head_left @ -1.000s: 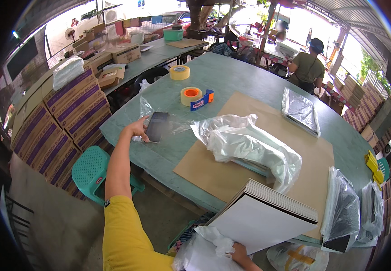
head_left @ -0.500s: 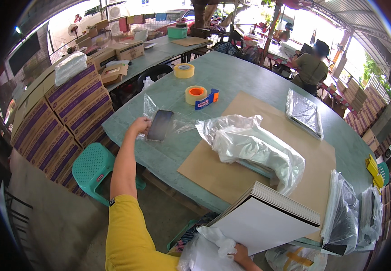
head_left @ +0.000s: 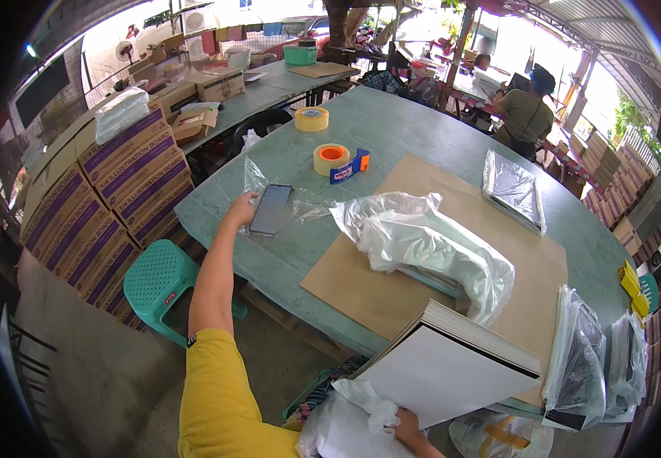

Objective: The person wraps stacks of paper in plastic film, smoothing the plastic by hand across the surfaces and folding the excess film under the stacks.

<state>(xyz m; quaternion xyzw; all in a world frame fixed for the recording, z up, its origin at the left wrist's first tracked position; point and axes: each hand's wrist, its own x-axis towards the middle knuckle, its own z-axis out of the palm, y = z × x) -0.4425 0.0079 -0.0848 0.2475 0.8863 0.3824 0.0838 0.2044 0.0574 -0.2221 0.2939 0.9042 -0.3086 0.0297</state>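
At the table's left edge, my left hand has curled fingers against the left side of a smartphone, which lies face up with its screen pale. Thin clear plastic film lies around the phone. At the front edge a thick stack of white boards leans tilted. My right hand is closed at its lower edge on a bunched clear plastic bag; part of that hand is hidden. Beyond the stack, a crumpled plastic bag covers something on a brown cardboard sheet.
Tape rolls and a blue tape dispenser stand on the green table. Plastic-wrapped packs lie at the right. A green stool and stacked cartons stand left. Another person sits beyond the table.
The phone's screen has gone from dark to lighter. My left hand has shifted very slightly at the phone's edge; my right hand and the boards are nearly unmoved.
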